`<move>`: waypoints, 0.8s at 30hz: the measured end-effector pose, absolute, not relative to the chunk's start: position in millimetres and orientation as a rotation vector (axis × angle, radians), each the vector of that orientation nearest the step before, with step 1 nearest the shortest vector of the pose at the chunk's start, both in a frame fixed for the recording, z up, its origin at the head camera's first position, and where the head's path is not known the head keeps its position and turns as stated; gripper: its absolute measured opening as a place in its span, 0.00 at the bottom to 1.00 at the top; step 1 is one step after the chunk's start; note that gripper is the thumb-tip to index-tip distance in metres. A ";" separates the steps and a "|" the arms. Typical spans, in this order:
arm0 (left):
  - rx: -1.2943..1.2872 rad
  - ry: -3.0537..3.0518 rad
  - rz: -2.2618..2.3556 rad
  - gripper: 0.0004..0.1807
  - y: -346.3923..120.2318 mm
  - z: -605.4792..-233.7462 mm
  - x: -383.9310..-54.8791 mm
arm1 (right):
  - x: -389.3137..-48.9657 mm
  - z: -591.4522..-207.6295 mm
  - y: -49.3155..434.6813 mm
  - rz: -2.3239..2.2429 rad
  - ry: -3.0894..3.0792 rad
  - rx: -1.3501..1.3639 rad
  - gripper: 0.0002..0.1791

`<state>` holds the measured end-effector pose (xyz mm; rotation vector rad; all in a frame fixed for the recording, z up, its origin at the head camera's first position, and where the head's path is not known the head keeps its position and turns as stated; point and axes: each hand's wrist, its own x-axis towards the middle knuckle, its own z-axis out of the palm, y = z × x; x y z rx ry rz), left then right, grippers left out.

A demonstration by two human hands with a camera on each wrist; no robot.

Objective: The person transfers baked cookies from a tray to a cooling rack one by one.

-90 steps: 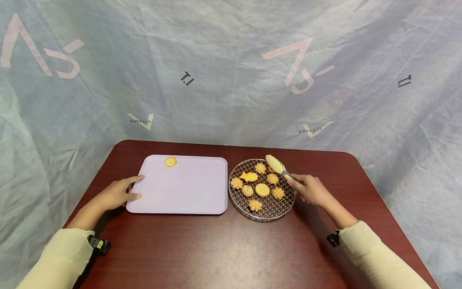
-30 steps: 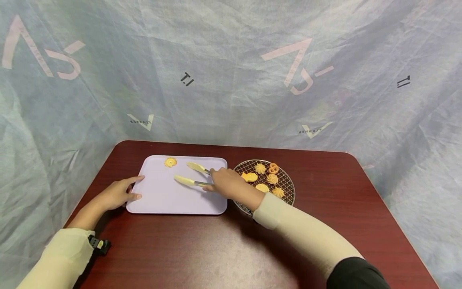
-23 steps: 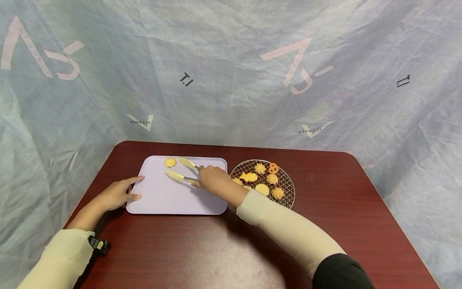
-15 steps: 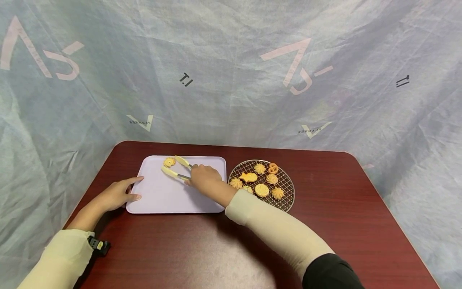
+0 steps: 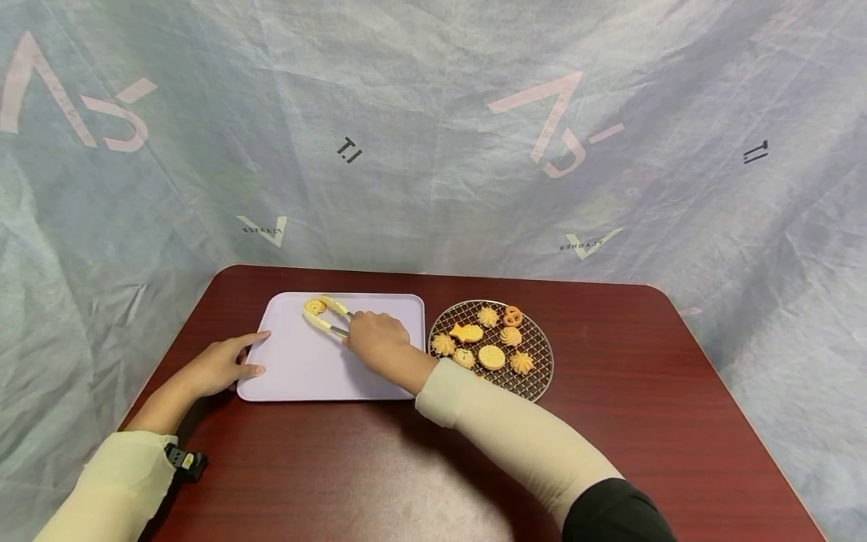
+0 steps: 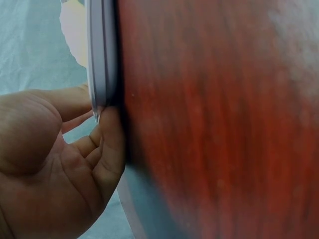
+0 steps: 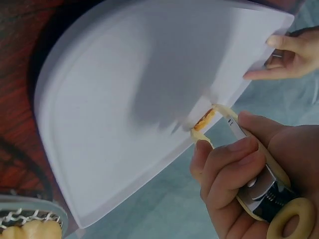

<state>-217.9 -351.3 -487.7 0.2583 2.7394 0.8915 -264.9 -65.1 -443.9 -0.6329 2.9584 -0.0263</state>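
Note:
My right hand (image 5: 377, 336) grips a pair of tongs (image 5: 318, 322) with cream tips over the far left of the lilac tray (image 5: 318, 369). The tong tips stand on either side of a round yellow cookie (image 5: 314, 306), which lies near the tray's far edge. In the right wrist view the fingers wrap the tongs' arms, and the cookie (image 7: 204, 120) sits between the tips. My left hand (image 5: 215, 366) holds the tray's left edge. In the left wrist view the thumb and fingers pinch the tray's rim (image 6: 103, 55), with fingers beneath it.
A round wire rack (image 5: 542, 376) stands right of the tray with several cookies: a fish-shaped one (image 5: 467, 333), a pretzel (image 5: 512, 315), a round one (image 5: 491, 357) and swirled ones. My right forearm crosses its near edge. A printed cloth (image 5: 433, 150) hangs behind the dark red table (image 5: 339, 467).
My right hand has carried the tongs left from the rack across the tray. Their spread tips have come around the cookie and drawn closer together. My left hand has stayed on the tray's edge.

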 end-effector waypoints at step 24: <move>0.273 2.734 0.905 0.39 -351.0 -486.2 -216.9 | -232.3 -436.4 11.9 -0.061 2.893 -0.801 0.26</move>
